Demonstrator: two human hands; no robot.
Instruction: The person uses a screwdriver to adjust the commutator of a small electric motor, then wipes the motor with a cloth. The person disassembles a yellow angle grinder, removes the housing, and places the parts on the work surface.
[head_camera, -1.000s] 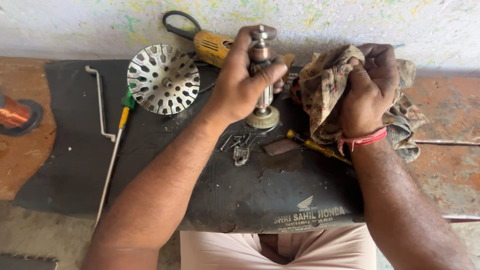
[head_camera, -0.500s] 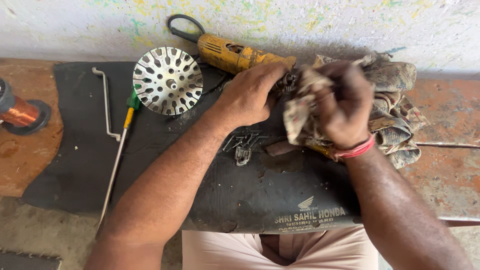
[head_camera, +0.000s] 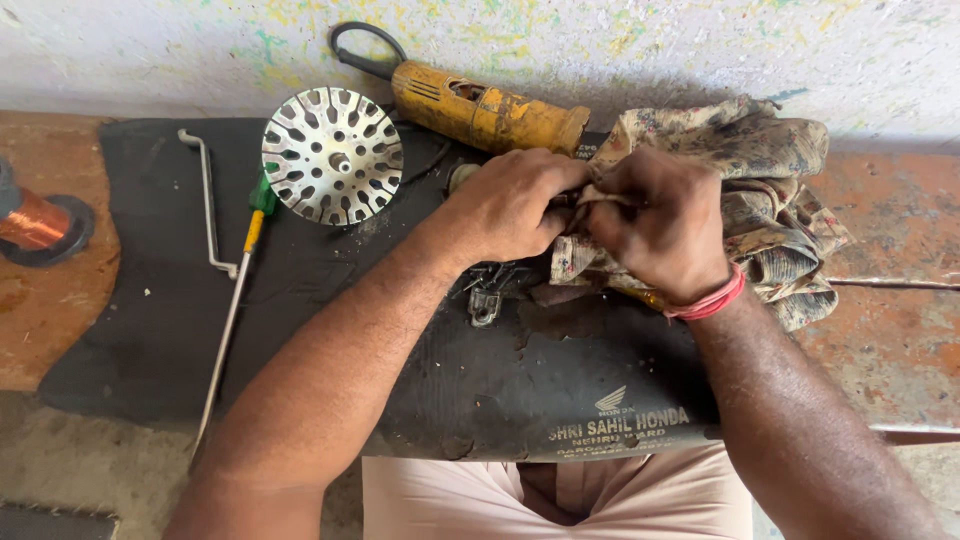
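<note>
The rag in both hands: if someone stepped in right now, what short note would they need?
Left hand: closed on something mostly hidden under the rag.
Right hand: bunching the rag against the left hand's grip.
Nearby on the black mat: slotted metal disc, yellow power tool, long screwdriver, small metal bits.
Done: cannot tell how clean the wrapped part is.
Left: unwrap and check.

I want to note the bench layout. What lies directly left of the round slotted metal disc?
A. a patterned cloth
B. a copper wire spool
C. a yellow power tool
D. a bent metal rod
D: the bent metal rod lies just left of the slotted disc.
</note>
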